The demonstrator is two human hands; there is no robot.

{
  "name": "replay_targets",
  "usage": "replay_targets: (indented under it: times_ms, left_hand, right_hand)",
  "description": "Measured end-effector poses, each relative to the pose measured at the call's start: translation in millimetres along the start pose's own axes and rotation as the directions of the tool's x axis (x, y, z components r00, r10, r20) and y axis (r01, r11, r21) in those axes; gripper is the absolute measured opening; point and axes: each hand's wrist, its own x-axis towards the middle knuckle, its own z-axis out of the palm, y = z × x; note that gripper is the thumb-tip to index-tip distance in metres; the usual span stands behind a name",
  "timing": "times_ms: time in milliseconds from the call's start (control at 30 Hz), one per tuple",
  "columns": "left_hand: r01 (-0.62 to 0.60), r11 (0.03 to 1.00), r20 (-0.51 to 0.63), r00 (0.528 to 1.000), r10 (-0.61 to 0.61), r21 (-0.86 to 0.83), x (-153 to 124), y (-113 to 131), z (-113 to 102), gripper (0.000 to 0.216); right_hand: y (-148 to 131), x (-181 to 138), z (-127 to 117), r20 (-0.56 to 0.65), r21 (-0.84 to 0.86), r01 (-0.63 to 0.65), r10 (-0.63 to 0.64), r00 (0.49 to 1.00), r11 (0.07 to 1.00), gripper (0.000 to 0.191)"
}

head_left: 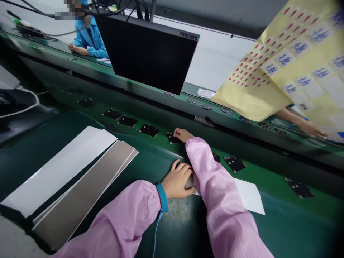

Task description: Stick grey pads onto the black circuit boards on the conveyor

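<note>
My right hand [182, 134] reaches across to the green conveyor belt [88, 118] and its fingers close on a small black circuit board [171, 138]. My left hand [177, 179] lies on the near table with curled fingers pressing a small grey sheet [189, 181] that sits on a white sheet [249, 196]. Both arms wear pink sleeves, and a blue wrist strap [162, 196] circles my left wrist. More black boards [148, 130] lie in a row along the belt.
A stack of long grey and white sheets [70, 179] lies at the left. A black monitor [147, 53] stands behind the belt. A yellow label sheet [290, 61] hangs at upper right above another person's hand [309, 127]. A person in blue [88, 39] sits far left.
</note>
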Motion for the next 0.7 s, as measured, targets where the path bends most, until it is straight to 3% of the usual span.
replay_targets:
  times_ms: [100,200,367,467,567,633,700]
  left_hand:
    - [-0.001,1.0,-0.006,1.0,0.001,-0.011,0,-1,1,0.043]
    - [-0.004,1.0,-0.016,1.0,0.004,-0.02,-1,-1,3,0.044]
    - [-0.014,1.0,-0.028,1.0,0.013,-0.02,-1,-2,4,0.045]
    - [-0.03,0.999,-0.031,0.999,0.029,-0.018,-2,-2,3,0.046]
    - [-0.046,0.999,-0.03,0.999,0.045,-0.014,-3,-3,3,0.047]
    - [-0.051,0.999,-0.035,0.998,0.05,-0.017,-3,-3,3,0.048]
    - [-0.056,0.998,-0.039,0.998,0.055,-0.022,-4,-3,4,0.048]
  right_hand:
    - [3,-13,3,-0.108,-0.036,-0.007,0.003,0.994,0.999,0.009]
    - [6,-35,9,-0.208,-0.128,0.06,-0.085,0.974,0.99,0.021]
    - [9,-68,19,-0.18,-0.35,0.112,-0.184,0.966,0.93,0.047]
    - [9,-81,11,-0.198,-0.252,0.092,-0.144,0.97,0.963,0.059]
    - [1,-106,-6,-0.35,-0.071,0.058,-0.08,0.933,0.996,0.063]
    - [-8,-135,-13,-0.452,-0.003,0.041,-0.038,0.891,0.999,0.055]
    - [-18,-169,-12,-0.449,0.013,0.01,-0.003,0.893,1.0,0.042]
